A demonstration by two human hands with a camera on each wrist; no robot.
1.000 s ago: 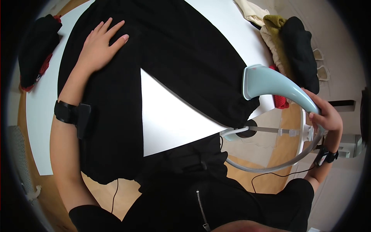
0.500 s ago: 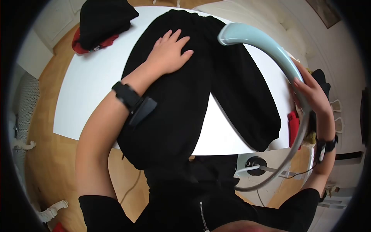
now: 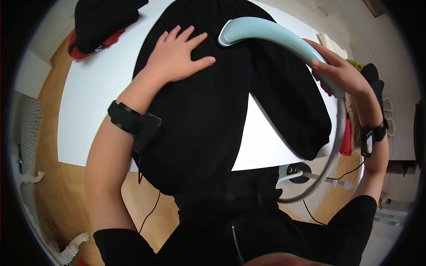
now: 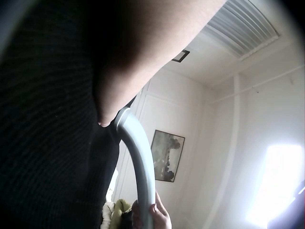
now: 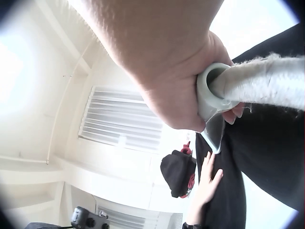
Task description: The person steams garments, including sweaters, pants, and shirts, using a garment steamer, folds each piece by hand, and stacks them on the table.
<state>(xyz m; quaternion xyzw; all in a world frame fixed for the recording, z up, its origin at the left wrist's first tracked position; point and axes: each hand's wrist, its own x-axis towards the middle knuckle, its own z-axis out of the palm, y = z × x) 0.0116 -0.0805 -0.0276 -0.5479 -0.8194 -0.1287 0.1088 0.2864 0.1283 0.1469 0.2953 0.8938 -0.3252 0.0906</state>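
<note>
Black trousers [image 3: 199, 115] lie spread over a white table, their two legs parting toward the person. My left hand [image 3: 175, 55] rests flat on the upper left part of the cloth, fingers spread. My right hand [image 3: 339, 71] grips the lower end of a pale blue, curved steamer handle [image 3: 275, 35]. The steamer's head is over the upper middle of the trousers, to the right of the left hand; whether it touches the cloth I cannot tell. In the right wrist view, a grey hose [image 5: 267, 81] comes out of the handle's end beside the gripping hand [image 5: 176, 90].
Folded black and red clothes [image 3: 104, 26] lie at the table's far left. More clothes, one red [image 3: 345, 137], are stacked at the right edge. The hose [image 3: 333, 155] loops down on the right past a round black part [image 3: 298, 172] and a metal pole.
The steamer has moved left across the trousers, from the right leg's lower end to the upper middle. The left hand stays flat on the cloth while the head view has shifted.
</note>
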